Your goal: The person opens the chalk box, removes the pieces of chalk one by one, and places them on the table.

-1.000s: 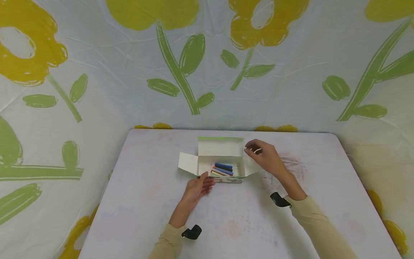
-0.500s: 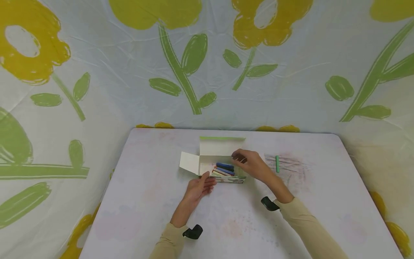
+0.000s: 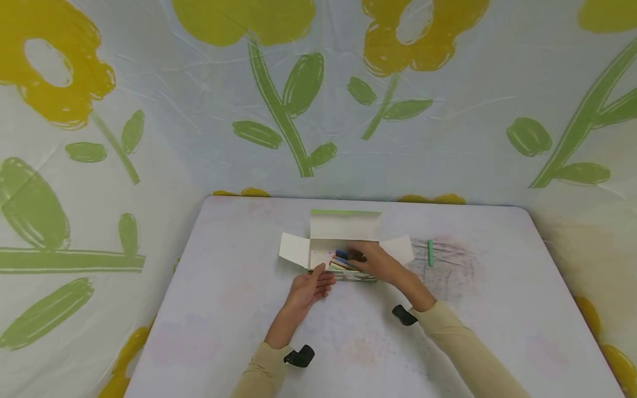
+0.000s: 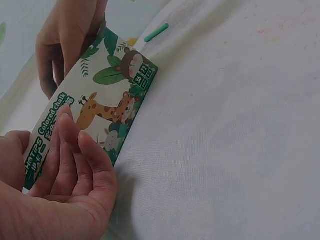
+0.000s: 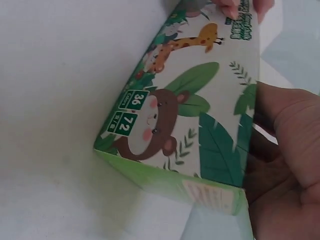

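A cardboard box of colored chalk (image 3: 318, 247) stands on the table with its lid raised and side flaps spread. Several chalk sticks (image 3: 340, 263), blue, dark and pale ones among them, lie inside. My left hand (image 3: 304, 290) holds the box by its front wall, thumb at the rim and fingers along the printed face (image 4: 107, 85). My right hand (image 3: 375, 262) reaches down into the box at the right ends of the sticks. Its fingertips are hidden behind the box wall in the right wrist view, so I cannot tell whether they pinch a stick.
A green chalk stick (image 3: 431, 253) lies on the table to the right of the box, among dark smudges on the white cloth (image 3: 453, 260). The box's right flap (image 3: 400, 249) sticks out beneath the right forearm. A flower-printed curtain (image 3: 199, 138) stands behind the table.
My right hand has moved left and down from beside the raised lid into the box. The green chalk stick, earlier covered by that arm, now shows. My left hand stays on the box.
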Demonstrator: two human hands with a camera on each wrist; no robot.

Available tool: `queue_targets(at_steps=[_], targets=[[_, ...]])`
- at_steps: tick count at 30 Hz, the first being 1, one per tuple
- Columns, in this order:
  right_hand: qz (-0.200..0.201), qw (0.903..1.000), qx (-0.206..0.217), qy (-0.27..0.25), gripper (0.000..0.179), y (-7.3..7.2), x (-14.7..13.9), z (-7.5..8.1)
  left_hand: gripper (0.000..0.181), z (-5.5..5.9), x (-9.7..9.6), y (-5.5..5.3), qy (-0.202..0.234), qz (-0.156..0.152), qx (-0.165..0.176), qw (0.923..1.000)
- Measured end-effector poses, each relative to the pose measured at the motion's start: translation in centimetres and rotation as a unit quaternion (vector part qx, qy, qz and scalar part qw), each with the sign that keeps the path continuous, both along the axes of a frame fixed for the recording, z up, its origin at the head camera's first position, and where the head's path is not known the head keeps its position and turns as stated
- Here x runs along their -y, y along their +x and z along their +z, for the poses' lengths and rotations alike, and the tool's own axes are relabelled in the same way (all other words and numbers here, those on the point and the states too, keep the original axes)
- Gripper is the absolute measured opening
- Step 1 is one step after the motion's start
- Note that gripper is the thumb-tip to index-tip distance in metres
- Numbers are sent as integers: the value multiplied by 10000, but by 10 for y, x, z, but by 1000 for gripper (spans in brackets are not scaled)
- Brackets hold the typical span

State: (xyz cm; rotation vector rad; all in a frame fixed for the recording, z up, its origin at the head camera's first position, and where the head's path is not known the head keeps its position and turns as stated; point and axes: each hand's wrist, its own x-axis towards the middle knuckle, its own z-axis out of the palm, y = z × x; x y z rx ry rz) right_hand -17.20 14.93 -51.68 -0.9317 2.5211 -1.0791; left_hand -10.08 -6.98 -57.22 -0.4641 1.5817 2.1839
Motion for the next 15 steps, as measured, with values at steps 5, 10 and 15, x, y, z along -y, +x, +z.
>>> queue_targets(at_steps=[5, 10, 15], targets=[[74, 9995, -186, 249, 12, -3, 8, -1, 55, 0, -1, -1, -1, 9, 33, 10000], [-43, 9977, -270, 620, 12, -5, 14, -1, 55, 1, -1, 0, 44, 55, 27, 10000], [30, 9965, -101, 832, 16, -10, 17, -2, 56, 1, -2, 0, 164, 87, 16, 9998]])
